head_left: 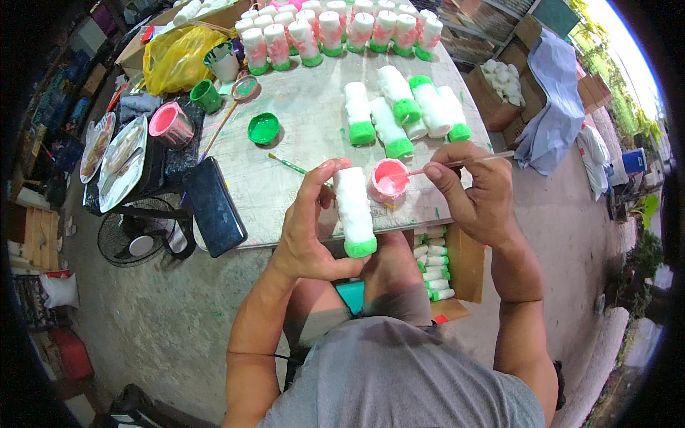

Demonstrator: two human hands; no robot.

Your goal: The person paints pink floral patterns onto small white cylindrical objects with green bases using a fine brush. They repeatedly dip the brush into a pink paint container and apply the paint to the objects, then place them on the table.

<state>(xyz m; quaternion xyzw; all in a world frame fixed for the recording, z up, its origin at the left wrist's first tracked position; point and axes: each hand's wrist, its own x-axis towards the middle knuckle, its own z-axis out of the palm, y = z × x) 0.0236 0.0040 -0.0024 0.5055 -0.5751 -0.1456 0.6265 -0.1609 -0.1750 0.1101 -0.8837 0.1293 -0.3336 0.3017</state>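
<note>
At frame centre, the left hand (305,227) is gripping a probably light, stiff, smudge-prone white cylinder (354,205) sensibly by its ends, while the right hand (479,187) is pinching a paintbrush (416,172).

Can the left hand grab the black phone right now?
Probably not without letting go first: the left hand is gripping the white cylinder with the green end. Otherwise the way sideways to the black phone looks free.

black phone (215,207) | black fan (118,234) | yellow plastic bag (177,60) | red item (73,354), perhaps a bag
</note>
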